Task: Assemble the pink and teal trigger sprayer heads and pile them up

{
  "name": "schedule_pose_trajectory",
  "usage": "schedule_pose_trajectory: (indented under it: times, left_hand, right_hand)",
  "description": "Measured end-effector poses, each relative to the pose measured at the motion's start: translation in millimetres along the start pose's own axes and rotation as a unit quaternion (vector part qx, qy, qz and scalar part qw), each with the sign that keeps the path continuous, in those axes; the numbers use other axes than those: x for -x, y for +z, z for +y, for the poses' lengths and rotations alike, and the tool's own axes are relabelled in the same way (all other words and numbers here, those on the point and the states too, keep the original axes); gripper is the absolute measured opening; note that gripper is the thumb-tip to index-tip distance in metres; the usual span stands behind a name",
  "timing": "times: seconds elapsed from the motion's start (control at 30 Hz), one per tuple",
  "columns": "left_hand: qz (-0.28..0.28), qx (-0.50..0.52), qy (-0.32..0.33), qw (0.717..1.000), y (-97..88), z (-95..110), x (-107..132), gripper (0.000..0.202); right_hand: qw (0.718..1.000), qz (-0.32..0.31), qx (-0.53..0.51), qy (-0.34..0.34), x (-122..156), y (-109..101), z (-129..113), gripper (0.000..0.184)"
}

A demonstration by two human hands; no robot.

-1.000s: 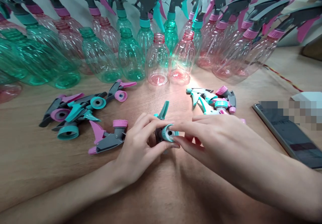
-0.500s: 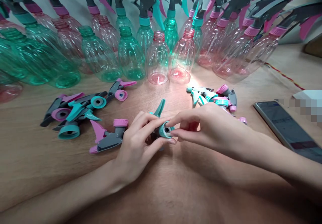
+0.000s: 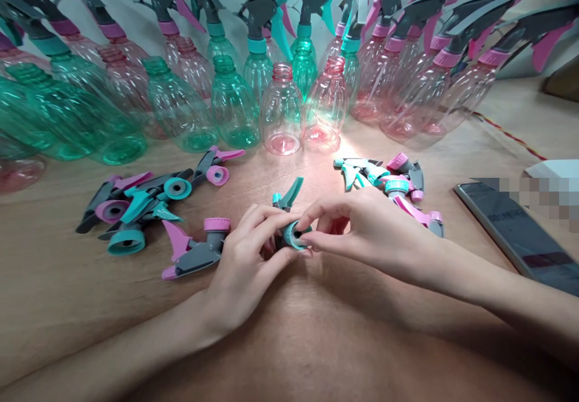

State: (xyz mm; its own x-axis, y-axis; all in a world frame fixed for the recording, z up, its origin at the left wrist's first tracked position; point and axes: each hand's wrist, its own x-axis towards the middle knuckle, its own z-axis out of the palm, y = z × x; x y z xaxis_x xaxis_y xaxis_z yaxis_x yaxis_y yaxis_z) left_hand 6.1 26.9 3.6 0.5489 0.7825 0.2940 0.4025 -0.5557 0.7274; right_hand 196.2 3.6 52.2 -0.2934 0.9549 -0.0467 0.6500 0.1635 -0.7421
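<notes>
My left hand (image 3: 246, 269) grips a grey spray trigger head with a teal lever and teal screw collar (image 3: 289, 218), held just above the wooden table (image 3: 316, 342). My right hand (image 3: 362, 230) pinches the rim of that teal collar with thumb and forefinger. The lever points up and away from me. Both hands meet at the middle of the table, in front of a row of bottles.
Loose trigger heads lie in a left pile (image 3: 136, 200), one pink-collared head (image 3: 194, 251) beside my left hand, and a right pile (image 3: 389, 179). Pink and teal plastic bottles (image 3: 283, 109) line the back, several capped with sprayers. A phone (image 3: 520, 233) lies at the right.
My right hand has drawn back and leftward onto the collar, uncovering the right pile. The trigger head has tilted slightly and moved a little away from me.
</notes>
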Motion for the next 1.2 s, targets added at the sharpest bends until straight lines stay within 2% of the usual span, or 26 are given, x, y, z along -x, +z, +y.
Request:
schedule_pose_trajectory:
  times: [0.07,0.17,0.27,0.53,0.63,0.77,1.0,1.2]
  left_hand:
    - [0.005,0.010,-0.005,1.000,-0.3,2.1,-1.1,0.029]
    - [0.014,0.021,-0.006,1.000,-0.3,5.2,-3.2,0.025]
    - [0.020,0.025,-0.009,0.999,-0.3,5.0,-3.8,0.025]
    - [0.008,0.037,0.008,0.999,-2.1,1.1,0.6,0.027]
    - [-0.013,0.039,0.015,0.999,-2.2,2.9,0.1,0.020]
    - [-0.036,0.024,0.022,0.999,-2.2,2.4,-0.2,0.029]
    - [-0.065,0.020,0.036,0.997,-2.6,-0.4,3.4,0.036]
    - [-0.076,0.025,0.038,0.996,-2.6,1.9,0.0,0.019]
  right_hand:
    - [0.999,0.014,0.030,-0.016,3.4,0.6,-2.5,0.012]
    - [0.988,0.051,0.131,-0.058,10.8,2.4,-8.1,0.014]
    - [0.976,0.058,0.192,-0.087,15.9,5.2,-11.7,0.016]
    - [0.980,0.024,0.111,-0.163,2.3,2.5,4.8,0.020]
    - [0.973,0.002,0.151,-0.177,0.7,-2.8,5.1,0.019]
    - [0.954,-0.001,0.227,-0.193,3.7,-8.2,-0.6,0.019]
    - [0.962,-0.032,0.200,-0.183,5.1,-11.7,-0.2,0.017]
    - [0.968,-0.027,0.176,-0.177,4.4,-12.7,2.1,0.010]
